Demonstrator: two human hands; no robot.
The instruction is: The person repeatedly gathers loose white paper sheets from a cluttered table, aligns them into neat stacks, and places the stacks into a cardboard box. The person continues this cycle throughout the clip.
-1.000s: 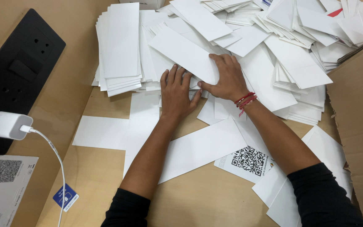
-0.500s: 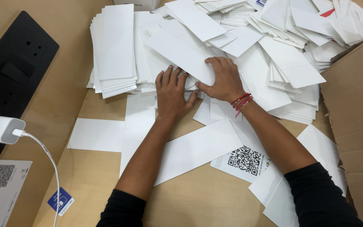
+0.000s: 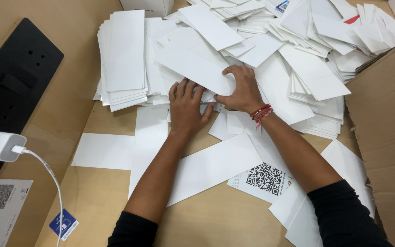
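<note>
Both hands were down at the middle of the frame, on the near edge of the paper heap. My left hand lay flat and spread, palm pressing loose sheets to the counter, holding nothing. My right hand was curled narrow, thumb under and fingers over the lower end of a long white envelope that slanted up toward the upper left, resting on the heap.

I judged that envelope light, thin and bendy, slick against its neighbours, and easy to crease, so the short end between thumb and fingers seemed the best place to take it, with the flat hand keeping the rest from sliding. A squared stack of envelopes stood to the left, just beside the heap.

Against the picture half a second before, both hands sat in nearly the same spots on the pile; mainly the view had shifted slightly.
</note>
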